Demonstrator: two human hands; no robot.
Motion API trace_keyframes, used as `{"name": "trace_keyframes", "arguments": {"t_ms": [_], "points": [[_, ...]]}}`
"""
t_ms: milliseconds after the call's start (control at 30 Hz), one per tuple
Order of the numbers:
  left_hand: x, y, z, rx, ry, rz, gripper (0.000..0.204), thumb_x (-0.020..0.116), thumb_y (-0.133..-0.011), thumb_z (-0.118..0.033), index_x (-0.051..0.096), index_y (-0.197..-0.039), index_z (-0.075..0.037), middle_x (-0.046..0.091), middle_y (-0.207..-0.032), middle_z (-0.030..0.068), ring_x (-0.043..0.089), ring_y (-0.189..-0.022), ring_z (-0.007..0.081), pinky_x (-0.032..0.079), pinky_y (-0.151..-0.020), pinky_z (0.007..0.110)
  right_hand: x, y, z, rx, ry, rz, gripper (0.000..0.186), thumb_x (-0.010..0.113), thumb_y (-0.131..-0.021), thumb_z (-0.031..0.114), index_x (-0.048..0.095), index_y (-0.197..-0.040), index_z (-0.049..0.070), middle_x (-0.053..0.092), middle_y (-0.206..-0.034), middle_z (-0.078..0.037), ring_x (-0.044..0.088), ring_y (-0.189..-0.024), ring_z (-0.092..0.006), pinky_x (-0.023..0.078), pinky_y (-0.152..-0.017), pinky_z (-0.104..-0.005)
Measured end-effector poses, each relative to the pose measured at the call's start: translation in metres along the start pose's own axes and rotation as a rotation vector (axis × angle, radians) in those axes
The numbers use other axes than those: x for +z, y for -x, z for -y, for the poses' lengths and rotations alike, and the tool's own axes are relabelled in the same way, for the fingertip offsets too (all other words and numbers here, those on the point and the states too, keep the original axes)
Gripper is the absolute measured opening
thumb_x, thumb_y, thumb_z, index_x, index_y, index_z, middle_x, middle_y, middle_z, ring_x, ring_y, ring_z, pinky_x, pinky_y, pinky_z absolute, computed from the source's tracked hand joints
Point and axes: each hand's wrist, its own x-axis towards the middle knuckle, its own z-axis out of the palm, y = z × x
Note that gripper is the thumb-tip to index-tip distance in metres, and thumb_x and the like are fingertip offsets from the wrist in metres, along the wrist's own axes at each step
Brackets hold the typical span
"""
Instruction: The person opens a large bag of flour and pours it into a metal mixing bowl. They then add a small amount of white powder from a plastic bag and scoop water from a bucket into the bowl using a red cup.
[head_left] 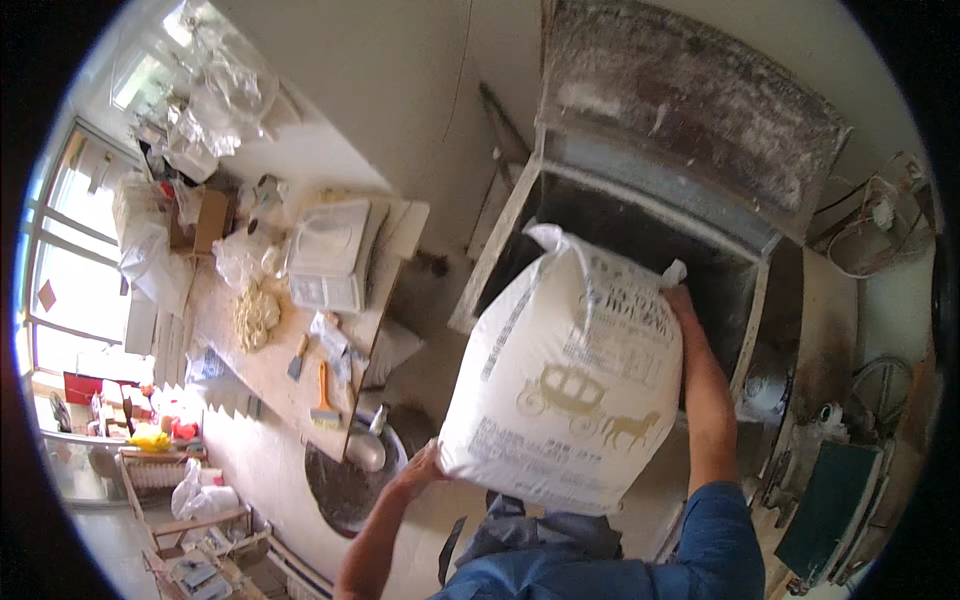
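Note:
A big white woven sack (565, 375) with a gold carriage-and-horse print fills the middle of the head view, tipped with its open top toward a large metal mixing tub (640, 220). My left hand (418, 470) grips the sack's lower left corner from beneath. My right hand (682, 300) holds the sack's upper right edge near the mouth, the forearm running down along its right side. The tub's dusty lid (690, 100) stands raised behind it. What lies inside the dark tub is hidden by the sack.
A wooden worktable (290, 360) on the left carries a white scale (328, 250), a scraper, a brush, dough pieces and plastic bags. A dark round basin (350, 485) with a metal scoop sits below it. Windows line the far left; cables and machinery crowd the right.

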Motion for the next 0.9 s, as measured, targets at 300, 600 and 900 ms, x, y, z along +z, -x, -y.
{"name": "trace_keyframes", "arguments": {"t_ms": [300, 600, 900], "points": [[0.082, 0.060, -0.039, 0.297, 0.254, -0.346, 0.019, 0.063, -0.105, -0.030, 0.061, -0.109, -0.011, 0.062, -0.090, -0.0039, 0.056, -0.073, 0.0048, 0.043, -0.059, 0.025, -0.028, 0.087, 0.006, -0.143, -0.022, -0.317, 0.045, 0.063, -0.104, 0.048, 0.070, -0.122, 0.007, 0.070, -0.113, -0.016, 0.067, -0.101, -0.0328, 0.050, -0.081, -0.0520], [0.101, 0.101, -0.150, 0.414, 0.349, -0.251, 0.013, 0.064, -0.102, -0.019, 0.054, -0.094, -0.016, 0.056, -0.076, -0.0051, 0.049, -0.058, 0.0022, 0.032, -0.043, 0.021, -0.009, 0.528, -0.117, 0.038, -0.565, -0.259, 0.044, 0.056, -0.107, 0.050, 0.062, -0.096, 0.008, 0.056, -0.081, -0.003, 0.054, -0.072, -0.0200, 0.047, -0.071, -0.0379], [0.124, 0.070, -0.251, 0.472, 0.490, -0.136, 0.020, 0.064, -0.099, -0.014, 0.049, -0.087, -0.012, 0.055, -0.066, 0.0034, 0.041, -0.043, 0.0093, 0.032, -0.039, 0.025, 0.052, 0.583, -0.005, -0.084, -0.480, -0.870, 0.023, 0.067, -0.101, 0.023, 0.066, -0.102, 0.000, 0.066, -0.093, -0.009, 0.060, -0.083, -0.0199, 0.049, -0.072, -0.0369]]}}
